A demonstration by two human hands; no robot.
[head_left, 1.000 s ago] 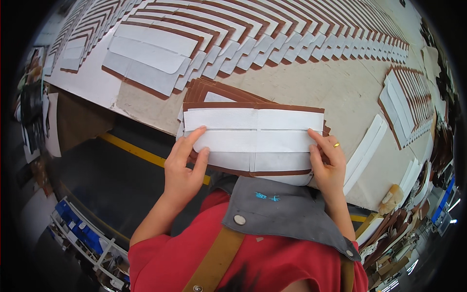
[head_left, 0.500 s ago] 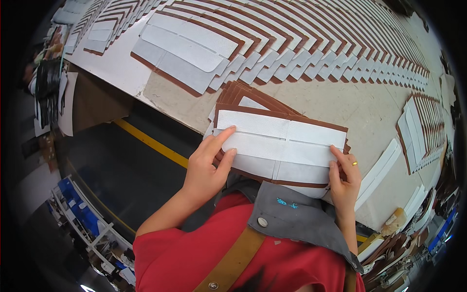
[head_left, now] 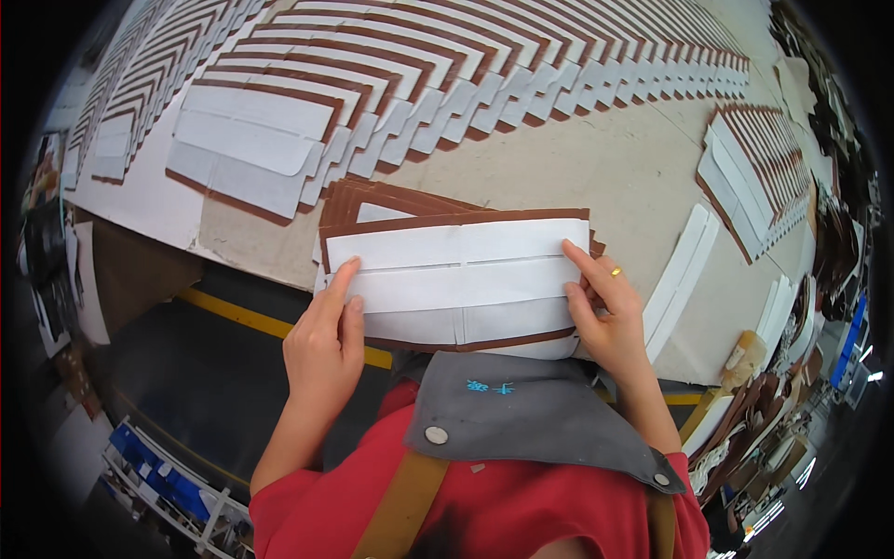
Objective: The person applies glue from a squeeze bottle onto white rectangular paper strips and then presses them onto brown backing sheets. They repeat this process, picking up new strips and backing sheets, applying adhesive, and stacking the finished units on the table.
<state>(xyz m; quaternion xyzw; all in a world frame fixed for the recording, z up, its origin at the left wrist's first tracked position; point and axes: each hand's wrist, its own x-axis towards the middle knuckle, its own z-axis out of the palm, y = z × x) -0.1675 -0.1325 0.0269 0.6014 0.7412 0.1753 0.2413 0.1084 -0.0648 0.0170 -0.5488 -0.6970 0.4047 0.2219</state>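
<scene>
My left hand [head_left: 324,347] and my right hand [head_left: 611,315] grip the two short ends of a brown-edged white panel [head_left: 410,244]. It is a flat, oblong leather piece with white layers, a slit running lengthwise and a seam across the middle. On each hand the thumb and index finger lie on the white face; the other fingers are partly hidden behind the ends. A gold ring [head_left: 616,272] sits on a right-hand finger. Under and behind the panel, a fanned pile of brown pieces [head_left: 372,194] rests at the table's near edge.
Long overlapping rows of similar brown-edged panels [head_left: 247,130] cover the far table [head_left: 521,172]. A smaller fanned row [head_left: 745,186] lies at right, near white strips [head_left: 683,270]. Left of the table edge is dark floor with a yellow line [head_left: 242,315]. A rack with blue items [head_left: 158,470] stands lower left.
The view has shifted, so the table and rows appear further left. The panel now looks more level. Both hands still hold its ends, with the left fingers nearer its edge.
</scene>
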